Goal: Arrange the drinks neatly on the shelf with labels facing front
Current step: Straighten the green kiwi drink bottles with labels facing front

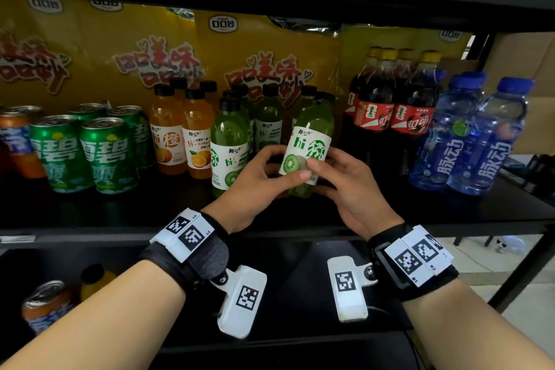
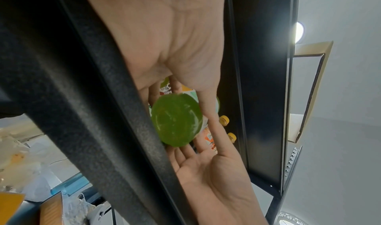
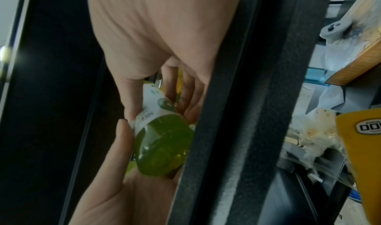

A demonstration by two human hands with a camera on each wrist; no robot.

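A green kiwi drink bottle (image 1: 309,153) with a white label is held tilted just above the black shelf (image 1: 90,219), its label toward me and its top leaning right. My left hand (image 1: 264,171) grips its lower left side, the thumb across the label. My right hand (image 1: 333,171) grips its right side, thumb on the label. From the left wrist I see the bottle's round green base (image 2: 176,121) between both palms. The right wrist view shows the base (image 3: 163,142) and label edge, with the left hand (image 3: 115,179) below.
On the shelf stand green cans (image 1: 111,156), orange juice bottles (image 1: 180,138), several kiwi bottles (image 1: 229,141), cola bottles (image 1: 387,105) and blue bottles (image 1: 468,135). Yellow snack bags (image 1: 264,54) line the back. An orange can (image 1: 45,303) lies on the lower shelf.
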